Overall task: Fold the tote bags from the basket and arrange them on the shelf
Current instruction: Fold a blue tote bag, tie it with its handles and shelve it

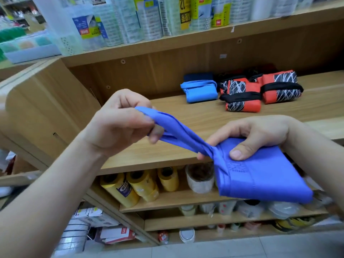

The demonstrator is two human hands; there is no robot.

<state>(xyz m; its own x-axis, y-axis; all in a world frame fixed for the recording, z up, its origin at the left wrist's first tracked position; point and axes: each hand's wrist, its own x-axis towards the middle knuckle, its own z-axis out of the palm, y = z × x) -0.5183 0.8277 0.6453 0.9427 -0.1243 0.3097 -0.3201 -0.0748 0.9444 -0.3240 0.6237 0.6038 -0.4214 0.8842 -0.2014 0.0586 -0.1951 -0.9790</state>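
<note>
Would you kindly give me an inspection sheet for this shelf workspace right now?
Surface: wooden shelf, bare wood in front.
Job's things: folded purple bag held in the air, handles pulled taut; blue bag and red-black bags folded on the shelf.
Clutter: nothing seen.
Hands: left hand grips the handles; right hand holds the purple bag, thumb on top.
Cables: nothing seen.
Surroundings: yellow rolls on the shelf below; wrapped packs above.

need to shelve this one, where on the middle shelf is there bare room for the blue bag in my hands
Bare wood runs on the middle shelf between the side panel and the light blue folded bag, and along the front edge. A smaller patch lies right of the orange-and-black bags, which sit packed together.
</note>
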